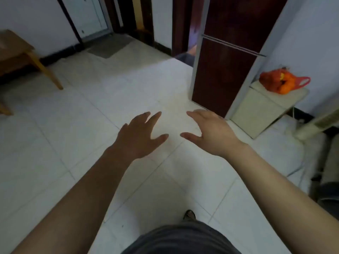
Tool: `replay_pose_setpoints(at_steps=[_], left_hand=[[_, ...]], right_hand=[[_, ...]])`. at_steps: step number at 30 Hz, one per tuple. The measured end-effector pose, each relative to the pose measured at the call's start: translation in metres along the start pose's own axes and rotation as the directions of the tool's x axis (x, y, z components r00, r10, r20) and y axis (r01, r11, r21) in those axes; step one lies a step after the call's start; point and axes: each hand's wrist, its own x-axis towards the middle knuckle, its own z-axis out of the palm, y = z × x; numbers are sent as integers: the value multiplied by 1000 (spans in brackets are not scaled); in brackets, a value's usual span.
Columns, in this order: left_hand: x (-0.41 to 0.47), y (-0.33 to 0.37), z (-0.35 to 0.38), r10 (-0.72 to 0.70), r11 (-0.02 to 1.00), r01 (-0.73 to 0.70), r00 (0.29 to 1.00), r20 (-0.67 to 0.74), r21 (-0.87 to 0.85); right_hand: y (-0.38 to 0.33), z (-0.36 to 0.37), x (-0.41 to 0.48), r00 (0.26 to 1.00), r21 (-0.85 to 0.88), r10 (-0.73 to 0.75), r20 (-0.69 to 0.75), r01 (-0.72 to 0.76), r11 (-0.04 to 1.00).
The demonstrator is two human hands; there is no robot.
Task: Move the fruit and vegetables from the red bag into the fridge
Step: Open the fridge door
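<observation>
Red bag [283, 81] w/ orange fruit, dk maroon fridge [223, 70], white floor tiles [91, 110]

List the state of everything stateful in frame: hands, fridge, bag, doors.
left hand: open, fingers spread, holds nothing
right hand: open, holds nothing
fridge: both doors closed
red bag: bulging with orange produce, sitting on the cream stand, untouched
cream stand: right of the fridge, bag on top
white door: closed

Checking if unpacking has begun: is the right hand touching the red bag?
Apart. The head view shows the right hand open over the floor, short of the red bag on the cream cabinet.
</observation>
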Motion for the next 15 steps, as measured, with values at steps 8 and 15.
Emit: replay_pose_setpoints(at_steps=[8,15], left_hand=[[92,54,23,39,998,-44,993,114,39],[137,27,11,-98,993,104,989,109,-51]], right_hand=[[87,5,29,992,-47,83,96,-79,996],[89,8,114,986,156,-16,163,-10,988]])
